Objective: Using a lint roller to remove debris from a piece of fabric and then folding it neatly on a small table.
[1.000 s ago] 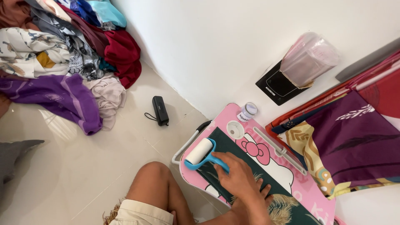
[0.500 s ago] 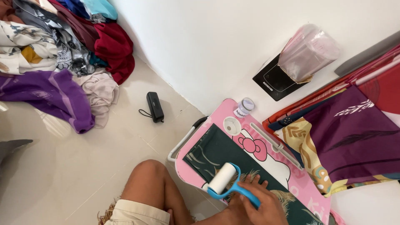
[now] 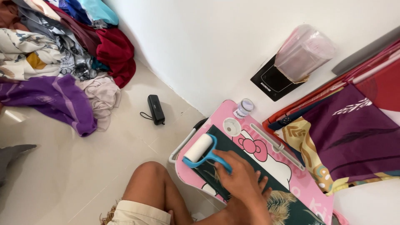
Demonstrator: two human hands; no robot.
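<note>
Pink bench [image 3: 250, 125] has the dark cloth [image 3: 233, 166] laid flat on it. Right hand [image 3: 241, 179], fingers wrapped round the blue handle, holds the roller [image 3: 199, 148] at the cloth's far end. Left hand's hidden, can't tell. Roller might bunch the cloth, since nothing visibly pins it.

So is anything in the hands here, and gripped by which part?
One hand holds a lint roller by its blue handle, white roll on the dark green cloth. Which hand cannot be told.
</note>
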